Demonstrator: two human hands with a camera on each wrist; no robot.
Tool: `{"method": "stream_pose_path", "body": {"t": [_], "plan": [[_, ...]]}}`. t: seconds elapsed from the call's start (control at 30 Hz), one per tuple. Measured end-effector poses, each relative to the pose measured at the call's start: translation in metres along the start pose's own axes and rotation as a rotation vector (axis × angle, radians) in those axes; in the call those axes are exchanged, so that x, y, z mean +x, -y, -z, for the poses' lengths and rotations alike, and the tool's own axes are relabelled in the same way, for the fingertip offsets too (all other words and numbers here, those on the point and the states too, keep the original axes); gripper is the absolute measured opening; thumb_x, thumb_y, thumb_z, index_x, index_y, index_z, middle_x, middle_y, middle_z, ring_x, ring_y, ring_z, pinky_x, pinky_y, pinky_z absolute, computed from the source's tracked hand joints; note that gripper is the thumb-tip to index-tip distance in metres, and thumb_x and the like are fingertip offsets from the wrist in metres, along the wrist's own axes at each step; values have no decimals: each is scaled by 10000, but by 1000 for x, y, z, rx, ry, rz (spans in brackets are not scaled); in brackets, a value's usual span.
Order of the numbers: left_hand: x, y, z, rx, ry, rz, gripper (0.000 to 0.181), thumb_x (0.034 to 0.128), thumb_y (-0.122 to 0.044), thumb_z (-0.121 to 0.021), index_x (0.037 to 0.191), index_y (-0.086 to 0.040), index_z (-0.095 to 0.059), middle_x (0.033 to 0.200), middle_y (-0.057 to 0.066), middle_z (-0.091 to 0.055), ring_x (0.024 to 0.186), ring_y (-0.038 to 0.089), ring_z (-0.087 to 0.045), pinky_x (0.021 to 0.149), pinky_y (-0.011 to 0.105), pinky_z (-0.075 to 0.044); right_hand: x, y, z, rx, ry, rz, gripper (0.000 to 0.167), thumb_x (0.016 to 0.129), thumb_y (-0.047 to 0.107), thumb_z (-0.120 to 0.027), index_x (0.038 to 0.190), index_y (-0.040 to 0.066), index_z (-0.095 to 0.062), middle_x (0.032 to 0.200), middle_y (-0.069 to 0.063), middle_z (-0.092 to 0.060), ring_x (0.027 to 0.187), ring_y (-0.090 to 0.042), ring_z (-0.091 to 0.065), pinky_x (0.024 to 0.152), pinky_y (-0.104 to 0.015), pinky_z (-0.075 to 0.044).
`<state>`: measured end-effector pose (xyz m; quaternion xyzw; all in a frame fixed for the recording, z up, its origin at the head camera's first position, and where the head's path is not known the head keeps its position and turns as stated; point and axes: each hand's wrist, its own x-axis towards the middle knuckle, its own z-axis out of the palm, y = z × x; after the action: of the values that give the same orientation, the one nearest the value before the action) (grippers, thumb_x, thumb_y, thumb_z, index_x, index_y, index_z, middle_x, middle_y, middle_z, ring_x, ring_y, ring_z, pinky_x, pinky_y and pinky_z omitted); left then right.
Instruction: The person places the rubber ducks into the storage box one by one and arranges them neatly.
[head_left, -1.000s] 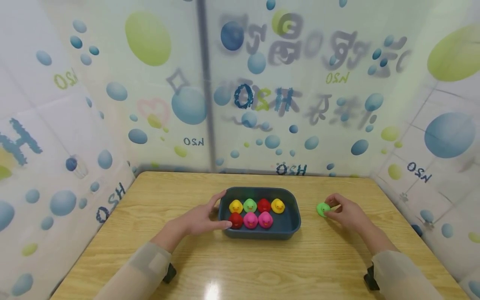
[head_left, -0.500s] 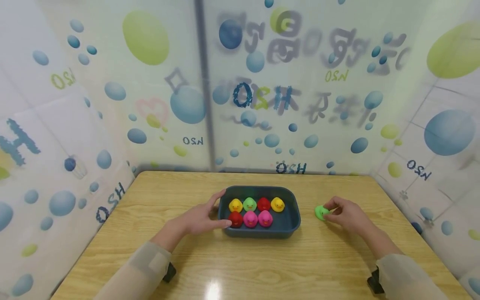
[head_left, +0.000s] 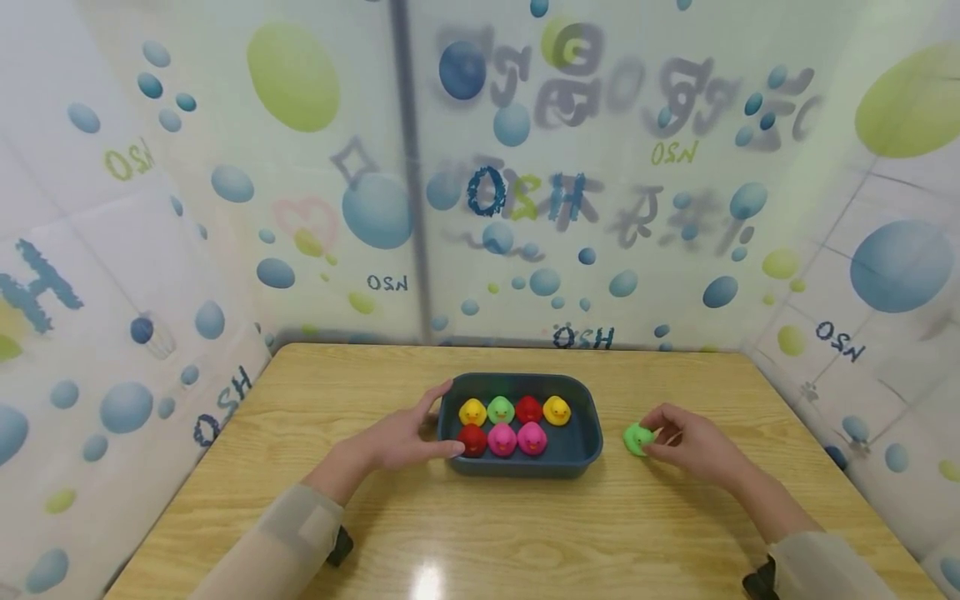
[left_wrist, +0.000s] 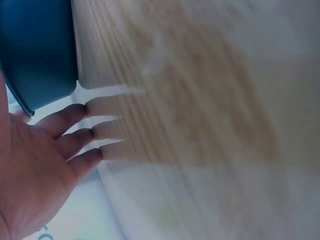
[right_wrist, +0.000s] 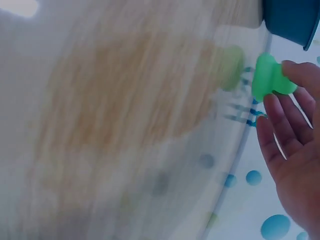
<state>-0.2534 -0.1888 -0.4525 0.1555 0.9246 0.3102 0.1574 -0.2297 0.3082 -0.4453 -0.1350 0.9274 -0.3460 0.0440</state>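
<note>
A dark blue tray lies on the table, with several rubber ducks inside. My left hand spans its left end, fingers fairly straight. The index finger touches the back left rim; the thumb reaches over the front left one, close to a red duck. In the left wrist view, the other fingers of the left hand stretch out beside the tray wall. Right of the tray, my right hand pinches a green rubber duck between thumb and fingers. The right wrist view shows this duck just above the tabletop.
In the tray's back row are yellow, green and red ducks; pink ones stand in front. A patterned curtain encloses the wooden table at the back and sides.
My right hand has moved toward the table's front and slightly left, carrying the green duck nearer to the tray. The left hand and tray have stayed in place.
</note>
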Motion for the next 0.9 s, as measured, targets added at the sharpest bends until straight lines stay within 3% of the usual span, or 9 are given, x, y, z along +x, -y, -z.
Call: {"method": "stream_pose_path", "body": {"t": [0.33,0.9], "plan": [[0,0,1,-2,0,-4,1091,909,-797,-714,1744,-501,-76,1691,168,-515,1541,512,-480,1257,722,-371,2,32,3,5,-157,124,300,1003,226,-831,1248,105,-706,1126,-34,-750,878,-35,-651,735,-247,-562],[2,1,1,3,-2,2,1101,899,-804,-721,1745,-496,-87,1684,155,-528,1533,511,-492,1253,713,-386,19,71,-15,12,-152,183,316,991,250,-847,1271,154,-736,1184,19,-758,969,-133,-635,864,-285,-563]]}}
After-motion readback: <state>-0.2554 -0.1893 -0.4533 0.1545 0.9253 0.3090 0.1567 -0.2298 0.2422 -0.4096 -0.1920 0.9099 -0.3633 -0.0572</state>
